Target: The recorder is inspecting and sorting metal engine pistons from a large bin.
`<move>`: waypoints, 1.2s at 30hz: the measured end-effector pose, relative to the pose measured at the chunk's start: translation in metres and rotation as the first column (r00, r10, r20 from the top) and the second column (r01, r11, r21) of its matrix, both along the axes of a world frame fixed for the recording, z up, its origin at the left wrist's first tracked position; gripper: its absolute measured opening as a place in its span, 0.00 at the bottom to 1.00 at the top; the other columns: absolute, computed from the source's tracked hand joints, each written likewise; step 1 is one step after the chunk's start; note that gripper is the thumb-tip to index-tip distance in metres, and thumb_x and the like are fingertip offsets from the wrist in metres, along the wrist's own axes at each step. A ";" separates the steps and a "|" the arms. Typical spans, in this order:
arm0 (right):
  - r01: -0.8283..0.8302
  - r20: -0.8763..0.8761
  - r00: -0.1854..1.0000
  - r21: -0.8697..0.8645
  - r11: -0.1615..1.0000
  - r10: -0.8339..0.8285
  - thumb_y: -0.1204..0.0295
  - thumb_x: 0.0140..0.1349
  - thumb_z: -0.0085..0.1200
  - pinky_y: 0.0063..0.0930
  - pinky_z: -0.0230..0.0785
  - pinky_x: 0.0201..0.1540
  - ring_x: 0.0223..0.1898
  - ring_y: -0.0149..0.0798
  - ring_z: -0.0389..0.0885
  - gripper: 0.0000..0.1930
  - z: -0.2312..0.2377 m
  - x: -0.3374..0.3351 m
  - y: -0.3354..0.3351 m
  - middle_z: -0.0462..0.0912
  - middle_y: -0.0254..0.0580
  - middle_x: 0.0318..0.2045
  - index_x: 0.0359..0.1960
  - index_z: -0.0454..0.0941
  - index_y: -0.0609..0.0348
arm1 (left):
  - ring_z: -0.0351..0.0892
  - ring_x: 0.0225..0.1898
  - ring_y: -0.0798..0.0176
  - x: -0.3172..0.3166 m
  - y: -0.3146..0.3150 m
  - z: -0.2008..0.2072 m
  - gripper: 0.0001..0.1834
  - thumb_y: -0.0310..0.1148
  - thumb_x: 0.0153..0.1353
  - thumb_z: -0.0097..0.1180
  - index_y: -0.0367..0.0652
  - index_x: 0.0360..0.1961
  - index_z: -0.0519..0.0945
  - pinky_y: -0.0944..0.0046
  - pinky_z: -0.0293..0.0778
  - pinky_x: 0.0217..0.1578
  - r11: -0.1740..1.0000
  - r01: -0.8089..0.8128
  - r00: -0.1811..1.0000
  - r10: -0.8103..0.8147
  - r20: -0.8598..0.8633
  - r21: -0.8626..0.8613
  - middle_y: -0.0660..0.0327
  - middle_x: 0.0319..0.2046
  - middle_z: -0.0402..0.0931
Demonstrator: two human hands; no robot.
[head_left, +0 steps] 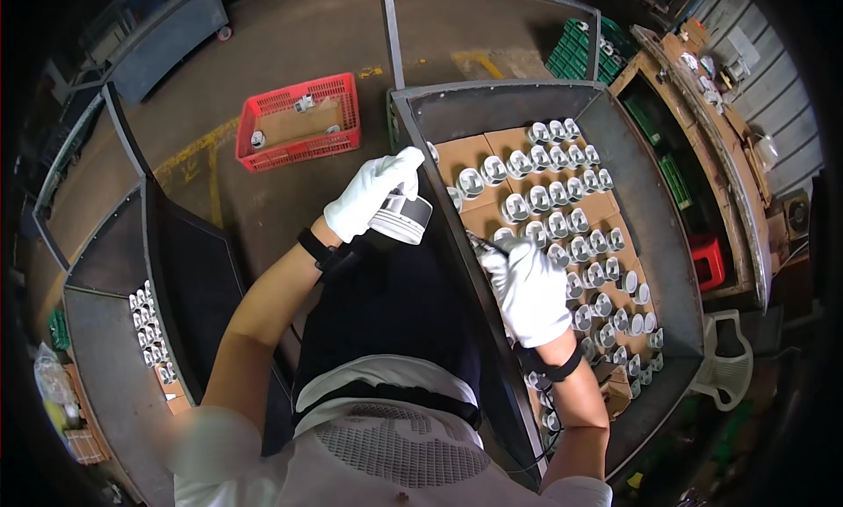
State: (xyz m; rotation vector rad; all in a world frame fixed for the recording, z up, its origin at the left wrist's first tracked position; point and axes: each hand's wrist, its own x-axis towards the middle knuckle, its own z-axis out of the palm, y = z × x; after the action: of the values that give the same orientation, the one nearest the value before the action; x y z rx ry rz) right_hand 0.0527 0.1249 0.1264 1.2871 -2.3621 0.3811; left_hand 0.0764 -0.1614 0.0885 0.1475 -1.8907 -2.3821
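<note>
Biggest thing in front of us is the grey metal cart (654, 217) on our right, a deep steel bin with sloped walls. Its bottom is lined with brown cardboard sheets (474, 151), and rows of shiny metal pistons (562, 217) sit on them, packed pretty tight toward the far side and down the right wall.

On our left there's a second grey cart (105, 366) with a small cluster of the same metal parts (145, 323) lined up along its inner edge. Out on the concrete floor (290, 33) sits a red plastic crate (299, 121) with a piece of cardboard and a couple of loose parts in it. A white plastic chair (729, 358) stands just past the right cart.

Now the hands, both in white gloves. Our left hand (369, 195) is closed around one piston (402, 215), holding it up in the gap between the two carts, just beside the near rim of the right one. Our right hand (527, 287) is curled shut on a thin dark pen-like tool (485, 244), and it hangs over the right cart's left wall, just above the rows of pistons. Can't really make out what the tool tip is.
</note>
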 end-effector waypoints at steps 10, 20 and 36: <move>-0.072 0.071 0.995 0.117 0.991 0.063 0.65 0.63 0.60 0.34 0.68 0.30 0.22 0.39 0.74 0.16 -0.011 0.038 -0.017 0.79 0.40 0.27 0.48 0.77 0.59 | 0.69 0.22 0.75 0.008 0.000 0.018 0.20 0.47 0.70 0.52 0.48 0.22 0.74 0.72 0.64 0.25 0.986 -0.167 0.982 0.167 -0.093 0.011 0.68 0.20 0.72; 0.083 -0.197 0.978 0.076 0.994 -0.067 0.61 0.66 0.55 0.29 0.63 0.17 0.15 0.35 0.69 0.11 -0.023 0.034 -0.053 0.70 0.36 0.19 0.40 0.77 0.56 | 0.61 0.16 0.76 -0.009 0.030 0.009 0.21 0.50 0.67 0.56 0.51 0.20 0.73 0.71 0.59 0.19 0.803 -0.542 0.835 0.481 0.266 0.248 0.74 0.15 0.64; 0.054 -0.261 0.965 0.272 0.961 0.019 0.62 0.70 0.49 0.25 0.60 0.16 0.17 0.27 0.70 0.11 -0.033 0.017 -0.067 0.66 0.30 0.19 0.31 0.72 0.53 | 0.64 0.17 0.73 -0.012 0.014 -0.012 0.21 0.53 0.66 0.57 0.52 0.22 0.74 0.69 0.62 0.20 0.740 -0.605 0.785 0.490 0.380 0.295 0.71 0.17 0.66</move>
State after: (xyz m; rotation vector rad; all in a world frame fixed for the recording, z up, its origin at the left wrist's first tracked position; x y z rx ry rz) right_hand 0.0697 0.0581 0.0930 1.3427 -2.2529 -0.1276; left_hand 0.0639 -0.1478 0.0760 0.9841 -1.1427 -2.3361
